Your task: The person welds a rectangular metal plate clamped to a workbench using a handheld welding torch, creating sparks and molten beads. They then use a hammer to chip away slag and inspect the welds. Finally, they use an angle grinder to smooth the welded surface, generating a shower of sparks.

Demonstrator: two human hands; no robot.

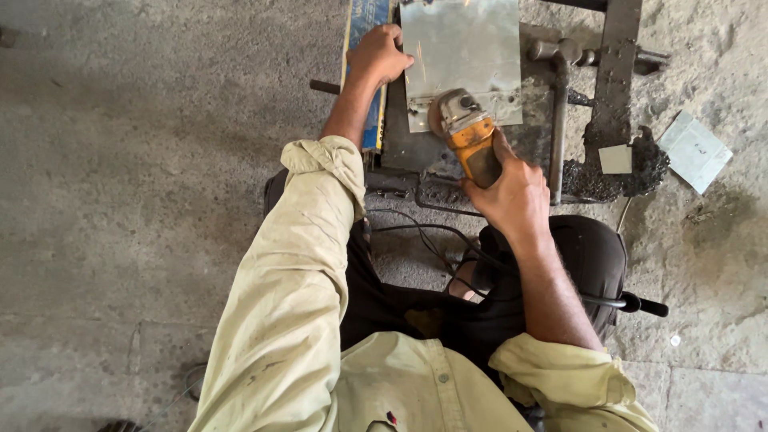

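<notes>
My right hand (pixel 512 188) grips the body of a yellow angle grinder (pixel 468 132). Its disc end rests on the near edge of a shiny metal sheet (pixel 464 44). The sheet lies on a dark steel plate (pixel 408 144) on the floor. My left hand (pixel 378 52) presses down on the sheet's left edge, fingers curled over it. A blue flat pack (pixel 364 24) lies under my left wrist. The grinder's black cord (pixel 424 236) trails back over my lap.
A dark welded steel frame (pixel 612 80) with a pipe (pixel 556 120) stands to the right of the sheet. Two small pale metal pieces (pixel 694 150) lie on the concrete floor at the right, near a heap of dark filings (pixel 632 176). A black handle (pixel 644 306) sticks out by my right knee.
</notes>
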